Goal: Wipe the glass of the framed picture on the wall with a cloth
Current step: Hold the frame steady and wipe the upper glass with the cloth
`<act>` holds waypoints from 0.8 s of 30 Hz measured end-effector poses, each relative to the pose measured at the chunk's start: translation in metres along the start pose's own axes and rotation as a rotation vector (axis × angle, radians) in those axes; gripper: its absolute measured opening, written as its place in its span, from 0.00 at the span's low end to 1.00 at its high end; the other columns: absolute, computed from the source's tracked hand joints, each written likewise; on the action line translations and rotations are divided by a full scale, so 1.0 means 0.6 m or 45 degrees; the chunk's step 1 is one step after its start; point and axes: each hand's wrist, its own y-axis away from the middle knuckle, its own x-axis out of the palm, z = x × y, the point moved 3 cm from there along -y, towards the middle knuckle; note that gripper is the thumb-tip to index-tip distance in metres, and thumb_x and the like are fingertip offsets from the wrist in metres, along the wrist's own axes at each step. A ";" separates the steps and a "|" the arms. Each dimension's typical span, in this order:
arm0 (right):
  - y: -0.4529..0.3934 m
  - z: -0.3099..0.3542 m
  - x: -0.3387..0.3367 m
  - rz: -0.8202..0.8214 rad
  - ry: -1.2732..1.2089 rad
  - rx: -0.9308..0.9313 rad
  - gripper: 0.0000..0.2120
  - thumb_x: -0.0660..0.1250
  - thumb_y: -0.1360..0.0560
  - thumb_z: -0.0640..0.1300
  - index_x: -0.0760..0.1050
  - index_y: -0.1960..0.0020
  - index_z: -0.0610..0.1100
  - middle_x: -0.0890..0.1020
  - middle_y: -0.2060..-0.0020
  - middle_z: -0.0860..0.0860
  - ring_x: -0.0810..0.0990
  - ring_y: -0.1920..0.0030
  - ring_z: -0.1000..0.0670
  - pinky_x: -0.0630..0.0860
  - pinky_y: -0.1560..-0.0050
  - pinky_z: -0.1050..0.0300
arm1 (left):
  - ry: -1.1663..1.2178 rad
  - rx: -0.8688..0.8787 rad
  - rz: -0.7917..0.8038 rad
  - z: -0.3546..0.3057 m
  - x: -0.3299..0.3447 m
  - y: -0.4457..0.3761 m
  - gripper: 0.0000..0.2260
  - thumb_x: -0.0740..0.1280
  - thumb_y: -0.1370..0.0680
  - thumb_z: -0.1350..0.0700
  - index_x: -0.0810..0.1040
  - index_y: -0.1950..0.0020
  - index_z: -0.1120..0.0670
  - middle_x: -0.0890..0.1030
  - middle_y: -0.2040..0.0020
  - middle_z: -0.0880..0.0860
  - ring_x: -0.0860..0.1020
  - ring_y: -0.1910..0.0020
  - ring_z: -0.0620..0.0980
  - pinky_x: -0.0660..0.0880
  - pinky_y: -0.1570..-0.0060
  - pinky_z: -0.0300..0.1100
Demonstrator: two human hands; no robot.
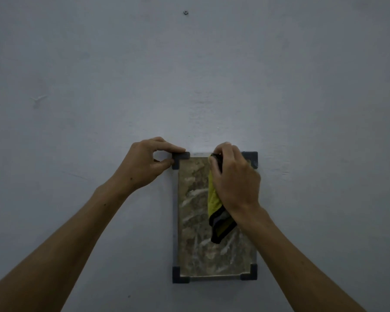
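Note:
A tall framed picture (196, 226) with dark corner pieces hangs on the pale wall at lower centre. Its glass looks mottled brown and grey. My left hand (142, 165) pinches the frame's top left corner between thumb and forefinger. My right hand (234, 179) holds a yellow cloth with black trim (214, 199) against the upper right part of the glass. The cloth's loose end hangs down below my wrist. My right hand hides part of the top edge and of the right side of the picture.
The wall (99, 86) around the picture is plain pale grey-blue. A small screw or nail (185, 12) sticks out of it high above the frame. Faint scuff marks show on the left and just above the picture.

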 end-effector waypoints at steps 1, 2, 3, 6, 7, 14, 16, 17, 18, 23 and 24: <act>0.001 -0.008 -0.005 -0.004 0.019 0.020 0.06 0.65 0.17 0.49 0.73 0.48 0.46 0.79 0.55 0.52 0.79 0.66 0.50 0.73 0.75 0.59 | -0.008 0.010 -0.017 -0.002 0.001 -0.001 0.14 0.73 0.24 0.61 0.85 0.41 0.47 0.83 0.48 0.43 0.80 0.47 0.38 0.76 0.49 0.31; 0.001 -0.014 -0.008 -0.007 0.032 0.031 0.06 0.64 0.17 0.49 0.73 0.48 0.46 0.80 0.55 0.52 0.79 0.66 0.49 0.75 0.74 0.56 | -0.021 0.020 -0.044 -0.005 0.003 -0.001 0.13 0.74 0.24 0.60 0.85 0.42 0.48 0.83 0.49 0.43 0.80 0.48 0.38 0.75 0.50 0.29; 0.001 -0.020 -0.012 -0.010 0.045 0.035 0.06 0.64 0.17 0.49 0.73 0.48 0.46 0.80 0.55 0.51 0.79 0.66 0.48 0.76 0.73 0.55 | -0.031 0.026 -0.081 -0.008 0.005 0.000 0.12 0.74 0.25 0.58 0.86 0.43 0.48 0.83 0.49 0.44 0.80 0.49 0.38 0.74 0.51 0.27; 0.000 -0.044 -0.028 -0.028 0.075 0.070 0.06 0.65 0.18 0.49 0.73 0.48 0.46 0.80 0.55 0.51 0.79 0.66 0.46 0.76 0.71 0.54 | -0.059 0.035 -0.177 -0.014 0.015 0.003 0.10 0.75 0.25 0.59 0.86 0.45 0.51 0.83 0.52 0.45 0.79 0.53 0.36 0.71 0.54 0.23; 0.000 -0.055 -0.034 -0.027 0.084 0.087 0.06 0.65 0.17 0.49 0.73 0.48 0.46 0.80 0.55 0.50 0.79 0.66 0.45 0.75 0.71 0.55 | -0.065 0.037 -0.193 -0.016 0.018 0.005 0.10 0.75 0.25 0.60 0.86 0.45 0.52 0.83 0.52 0.45 0.79 0.53 0.35 0.71 0.54 0.23; -0.009 -0.087 -0.062 0.085 0.156 0.022 0.09 0.66 0.18 0.50 0.71 0.43 0.47 0.81 0.52 0.50 0.80 0.63 0.43 0.72 0.69 0.55 | -0.128 0.024 -0.218 -0.023 0.020 0.007 0.10 0.74 0.25 0.62 0.85 0.45 0.52 0.83 0.51 0.47 0.79 0.53 0.41 0.71 0.50 0.25; -0.011 -0.095 -0.068 0.125 0.147 -0.014 0.09 0.66 0.18 0.50 0.71 0.42 0.48 0.81 0.51 0.51 0.81 0.61 0.43 0.73 0.68 0.54 | -0.145 0.027 -0.216 -0.028 0.024 0.009 0.10 0.74 0.25 0.62 0.85 0.45 0.53 0.82 0.51 0.48 0.79 0.52 0.43 0.73 0.49 0.30; -0.010 -0.103 -0.072 0.144 0.156 -0.031 0.08 0.65 0.18 0.51 0.71 0.42 0.49 0.81 0.50 0.51 0.81 0.60 0.43 0.75 0.68 0.54 | -0.151 0.032 -0.215 -0.031 0.027 0.009 0.10 0.73 0.25 0.62 0.85 0.45 0.53 0.82 0.51 0.48 0.80 0.52 0.44 0.74 0.48 0.32; -0.006 -0.111 -0.075 0.162 0.163 -0.039 0.08 0.64 0.18 0.52 0.71 0.42 0.49 0.80 0.50 0.51 0.81 0.60 0.43 0.76 0.67 0.53 | -0.157 0.031 -0.213 -0.032 0.027 0.009 0.10 0.73 0.25 0.62 0.85 0.45 0.53 0.82 0.51 0.48 0.79 0.52 0.44 0.74 0.48 0.34; -0.006 -0.128 -0.084 0.221 0.077 0.038 0.05 0.65 0.18 0.51 0.73 0.45 0.51 0.81 0.53 0.52 0.81 0.58 0.46 0.78 0.65 0.52 | -0.199 0.029 -0.208 -0.029 0.027 0.011 0.11 0.73 0.24 0.61 0.85 0.43 0.51 0.80 0.52 0.47 0.77 0.55 0.43 0.70 0.55 0.28; -0.013 -0.126 -0.084 0.216 0.052 0.069 0.05 0.66 0.19 0.50 0.74 0.46 0.51 0.81 0.53 0.52 0.81 0.57 0.47 0.78 0.64 0.52 | -0.208 0.034 -0.204 -0.029 0.029 0.012 0.12 0.72 0.24 0.61 0.85 0.42 0.51 0.80 0.53 0.48 0.77 0.56 0.44 0.71 0.56 0.30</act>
